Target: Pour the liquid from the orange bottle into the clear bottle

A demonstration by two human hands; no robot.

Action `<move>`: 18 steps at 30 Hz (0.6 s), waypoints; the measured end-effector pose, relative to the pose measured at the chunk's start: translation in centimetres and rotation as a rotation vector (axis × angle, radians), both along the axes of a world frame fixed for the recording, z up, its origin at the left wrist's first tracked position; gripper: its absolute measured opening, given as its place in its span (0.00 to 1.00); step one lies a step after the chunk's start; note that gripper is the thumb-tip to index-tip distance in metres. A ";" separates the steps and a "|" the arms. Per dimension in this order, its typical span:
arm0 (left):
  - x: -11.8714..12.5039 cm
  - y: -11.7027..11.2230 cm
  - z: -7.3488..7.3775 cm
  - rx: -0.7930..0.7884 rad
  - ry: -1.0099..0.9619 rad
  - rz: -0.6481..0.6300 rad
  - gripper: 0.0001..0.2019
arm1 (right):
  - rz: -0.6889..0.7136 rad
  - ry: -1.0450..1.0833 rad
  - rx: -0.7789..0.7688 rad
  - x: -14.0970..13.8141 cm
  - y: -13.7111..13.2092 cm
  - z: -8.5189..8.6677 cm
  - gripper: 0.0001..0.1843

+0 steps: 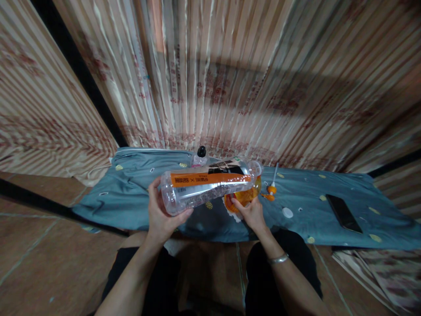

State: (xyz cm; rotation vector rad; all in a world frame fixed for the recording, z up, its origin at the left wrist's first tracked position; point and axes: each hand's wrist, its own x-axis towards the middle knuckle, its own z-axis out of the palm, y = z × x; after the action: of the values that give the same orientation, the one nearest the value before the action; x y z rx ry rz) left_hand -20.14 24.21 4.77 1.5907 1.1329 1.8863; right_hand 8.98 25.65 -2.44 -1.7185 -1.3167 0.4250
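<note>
My left hand (164,215) is wrapped round the base of a clear plastic drink bottle (210,182) with an orange and silver label. The bottle is tilted nearly level, its uncapped-looking mouth pointing right. Under that mouth, my right hand (251,213) grips an orange bottle (247,194) that is partly hidden behind the clear one. Whether liquid passes between them I cannot tell. To the right lies an orange pump head (271,190) with a pale tube. A white round cap (287,213) rests on the cloth nearby.
A black phone (344,213) lies at the right on the blue-green cloth (305,188). Behind the clear bottle stands a small bottle with a black top (201,152). Pleated curtains (230,79) hang behind, and dark poles (82,70) frame the sides.
</note>
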 end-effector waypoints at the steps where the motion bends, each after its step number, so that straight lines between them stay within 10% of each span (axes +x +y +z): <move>1: 0.0 0.0 0.0 0.002 -0.002 -0.004 0.45 | 0.000 0.007 -0.002 0.0 0.0 0.1 0.37; 18: 0.3 0.1 0.3 0.030 -0.030 0.008 0.45 | -0.026 -0.017 -0.025 -0.1 0.0 0.2 0.38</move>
State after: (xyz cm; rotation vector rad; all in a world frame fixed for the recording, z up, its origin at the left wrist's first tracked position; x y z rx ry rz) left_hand -19.87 24.30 5.03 1.5710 1.1057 1.9341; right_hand 8.83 25.68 -2.24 -1.7621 -1.3051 0.4142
